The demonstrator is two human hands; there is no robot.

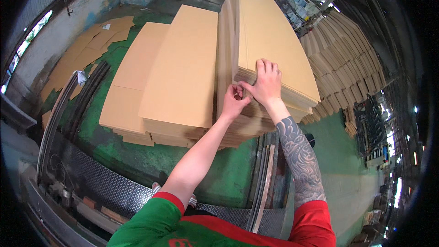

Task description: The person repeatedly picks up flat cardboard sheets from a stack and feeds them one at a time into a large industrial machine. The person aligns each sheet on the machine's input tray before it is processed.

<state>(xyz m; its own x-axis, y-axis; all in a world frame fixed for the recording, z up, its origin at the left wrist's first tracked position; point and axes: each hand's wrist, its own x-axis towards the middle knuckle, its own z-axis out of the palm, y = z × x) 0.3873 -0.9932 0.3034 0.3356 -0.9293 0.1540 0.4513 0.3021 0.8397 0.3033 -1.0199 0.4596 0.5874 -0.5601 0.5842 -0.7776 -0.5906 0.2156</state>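
Note:
A tall stack of flat brown cardboard sheets (270,32) stands in front of me. My right hand (265,82) lies over the near corner of its top sheets, fingers on top and thumb under the edge, gripping several sheets. Just left of it, my left hand (234,101) pinches the near edge of sheets a little lower in the same stack. The two hands touch at the thumbs. Both forearms reach up from the lower edge of the picture.
Two lower cardboard stacks (178,68) sit to the left on the green floor (137,155). More cardboard lies along the left wall (87,45) and leans in rows at the right (343,59). Metal rails (263,187) and a tread plate (105,183) lie near my feet.

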